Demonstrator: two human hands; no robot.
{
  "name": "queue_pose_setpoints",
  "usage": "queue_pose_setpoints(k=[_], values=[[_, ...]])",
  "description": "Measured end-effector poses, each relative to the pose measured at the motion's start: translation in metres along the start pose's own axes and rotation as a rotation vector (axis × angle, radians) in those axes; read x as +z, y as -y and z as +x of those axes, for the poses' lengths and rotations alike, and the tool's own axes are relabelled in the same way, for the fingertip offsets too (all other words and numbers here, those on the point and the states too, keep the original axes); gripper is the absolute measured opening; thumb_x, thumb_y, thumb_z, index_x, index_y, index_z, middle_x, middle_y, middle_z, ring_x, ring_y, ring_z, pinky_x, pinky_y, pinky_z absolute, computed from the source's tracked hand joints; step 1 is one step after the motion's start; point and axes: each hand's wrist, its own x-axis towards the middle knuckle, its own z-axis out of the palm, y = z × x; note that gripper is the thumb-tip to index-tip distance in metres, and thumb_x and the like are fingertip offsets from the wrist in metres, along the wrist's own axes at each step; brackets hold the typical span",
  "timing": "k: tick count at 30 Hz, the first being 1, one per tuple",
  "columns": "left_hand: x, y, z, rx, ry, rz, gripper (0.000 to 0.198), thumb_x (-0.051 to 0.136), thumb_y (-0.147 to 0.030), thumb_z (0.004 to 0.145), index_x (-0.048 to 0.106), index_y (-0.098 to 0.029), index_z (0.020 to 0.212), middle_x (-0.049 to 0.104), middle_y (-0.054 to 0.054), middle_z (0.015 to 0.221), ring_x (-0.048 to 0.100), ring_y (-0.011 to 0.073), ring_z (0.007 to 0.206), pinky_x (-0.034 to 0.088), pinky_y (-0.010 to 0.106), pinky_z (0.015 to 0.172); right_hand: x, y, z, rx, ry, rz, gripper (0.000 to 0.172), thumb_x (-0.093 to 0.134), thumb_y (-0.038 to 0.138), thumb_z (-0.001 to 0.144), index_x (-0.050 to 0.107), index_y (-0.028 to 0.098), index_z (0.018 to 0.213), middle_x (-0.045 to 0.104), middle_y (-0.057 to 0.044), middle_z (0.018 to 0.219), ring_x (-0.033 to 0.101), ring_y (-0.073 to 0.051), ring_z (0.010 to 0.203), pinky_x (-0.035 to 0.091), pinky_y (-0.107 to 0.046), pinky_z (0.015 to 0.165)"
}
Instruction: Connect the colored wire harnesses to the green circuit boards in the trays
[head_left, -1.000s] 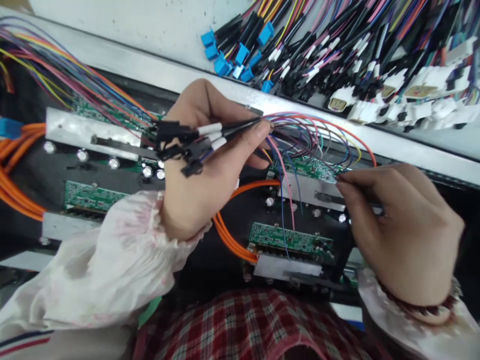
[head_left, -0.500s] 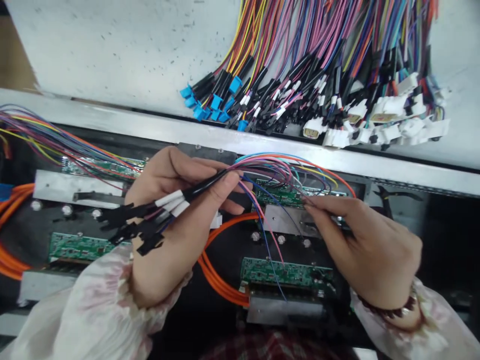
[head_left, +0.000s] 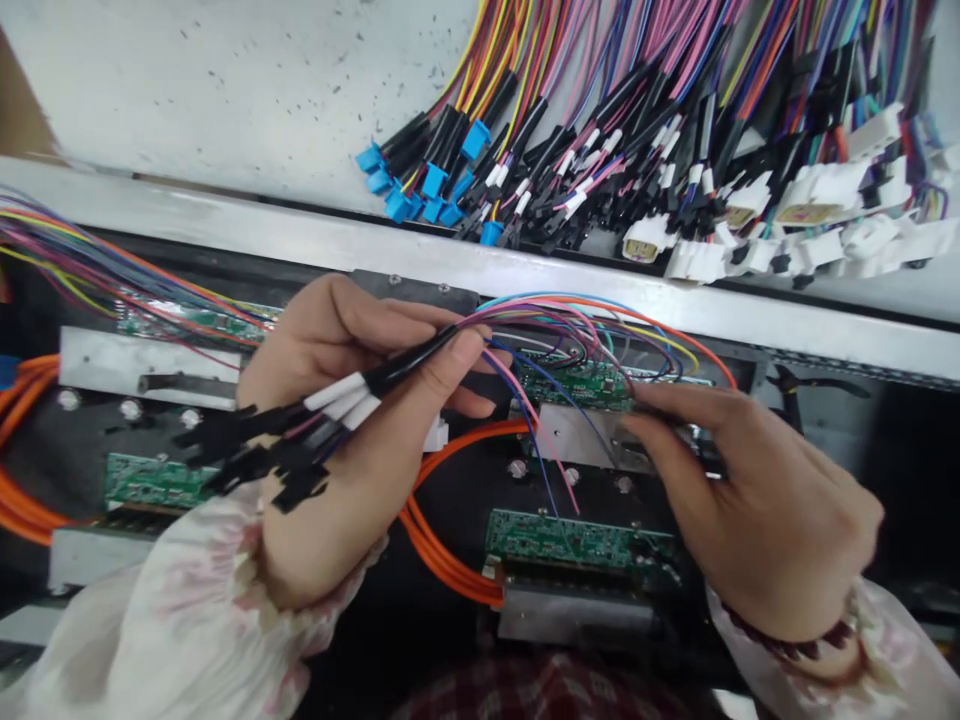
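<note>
The left hand (head_left: 337, 430) is closed tight around a bunch of thin wires (head_left: 409, 365). The bunch has a black cover where the hand holds it. White tubes and black plugs (head_left: 255, 450) stick out to the lower left of the hand. Past the thumb, the colored wires fan out and bend down over a green circuit board (head_left: 574, 385).

The right hand (head_left: 765, 510) is at the right of the frame. Its fingers are curled together over a shiny metal plate (head_left: 577, 437), right by the green circuit board. I cannot tell if they are pinching something.

Thick orange cables (head_left: 450, 530) run under the wires in the middle. Many more wires (head_left: 600, 130) lie along the top of the frame, with blue plugs (head_left: 435, 185) and white plugs (head_left: 817, 210) on them.
</note>
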Motion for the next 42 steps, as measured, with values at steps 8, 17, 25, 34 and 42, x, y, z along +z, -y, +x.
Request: queue_pose_setpoints(k=[8, 17, 25, 34, 42], values=[[0.005, 0.010, -0.002, 0.082, 0.049, -0.096, 0.019, 0.078, -0.012, 0.081, 0.060, -0.018, 0.082, 0.073, 0.002, 0.084, 0.075, 0.0187, 0.069, 0.065, 0.024, 0.050, -0.007, 0.022, 0.009, -0.027, -0.059, 0.069, 0.006, 0.063, 0.015, 0.090, 0.068, 0.017, 0.094, 0.071, -0.004, 0.086, 0.067, -0.014, 0.078, 0.052, -0.025, 0.073], [0.005, 0.008, 0.001, 0.053, 0.040, -0.022, 0.028, 0.084, -0.024, 0.077, 0.056, -0.021, 0.078, 0.072, -0.002, 0.073, 0.071, 0.0154, 0.057, 0.061, 0.022, 0.046, 0.017, 0.011, 0.019, -0.039, -0.050, 0.015, 0.008, 0.060, 0.021, 0.093, 0.068, 0.019, 0.093, 0.073, -0.001, 0.082, 0.069, -0.013, 0.070, 0.049, -0.024, 0.060], [0.005, 0.009, -0.001, 0.023, 0.046, -0.102, 0.025, 0.081, -0.017, 0.079, 0.057, -0.021, 0.077, 0.073, 0.001, 0.076, 0.073, 0.0183, 0.064, 0.063, 0.026, 0.050, 0.017, 0.011, 0.017, -0.044, -0.059, 0.030, 0.007, 0.060, 0.021, 0.093, 0.067, 0.021, 0.093, 0.073, 0.001, 0.081, 0.069, -0.012, 0.070, 0.050, -0.022, 0.063], [0.004, 0.005, 0.000, 0.028, 0.075, -0.042, 0.020, 0.078, -0.016, 0.082, 0.059, -0.021, 0.079, 0.072, 0.002, 0.079, 0.074, 0.0189, 0.069, 0.065, 0.026, 0.053, 0.014, 0.011, 0.018, -0.013, 0.033, 0.069, 0.010, 0.059, 0.021, 0.094, 0.069, 0.019, 0.096, 0.075, -0.001, 0.089, 0.070, -0.013, 0.079, 0.051, -0.022, 0.070], [0.007, 0.000, -0.003, -0.124, 0.117, -0.249, 0.025, 0.071, -0.004, 0.083, 0.051, -0.018, 0.081, 0.068, -0.001, 0.072, 0.073, 0.0161, 0.067, 0.063, 0.021, 0.052, 0.006, 0.020, 0.014, -0.138, -0.062, -0.037, 0.025, 0.068, 0.032, 0.089, 0.067, 0.022, 0.112, 0.076, -0.002, 0.090, 0.070, -0.016, 0.070, 0.043, -0.028, 0.055]])
